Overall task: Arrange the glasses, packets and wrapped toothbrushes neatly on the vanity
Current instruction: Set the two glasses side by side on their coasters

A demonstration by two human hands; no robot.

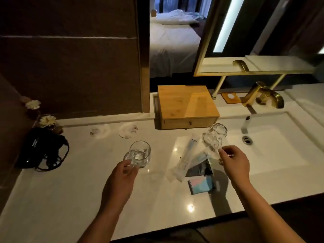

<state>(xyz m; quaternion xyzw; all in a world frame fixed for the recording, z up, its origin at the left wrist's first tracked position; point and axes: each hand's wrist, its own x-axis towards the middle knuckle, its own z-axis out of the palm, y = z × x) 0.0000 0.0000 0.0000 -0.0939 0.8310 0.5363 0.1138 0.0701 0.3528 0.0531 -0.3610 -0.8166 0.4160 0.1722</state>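
Note:
My left hand [124, 174] grips a clear glass mug [140, 153] by its handle, upright, just above the white vanity top [70, 181]. My right hand [234, 162] holds a second clear glass [214, 135] tilted away from me, lifted over the counter near the sink. Between my hands lie two wrapped toothbrushes [185, 156] in clear sleeves, crossing each other. Under and beside them sit a dark packet [199, 170] and a pale blue-pink packet [201, 185]. Two round paper coasters [100, 131] [128, 130] lie near the back wall.
A wooden drawer box [186, 106] stands at the back. The sink basin [273, 142] with a gold faucet [264, 96] is on the right. A black hair dryer with coiled cord [42, 151] and white flowers [47, 121] fill the left corner.

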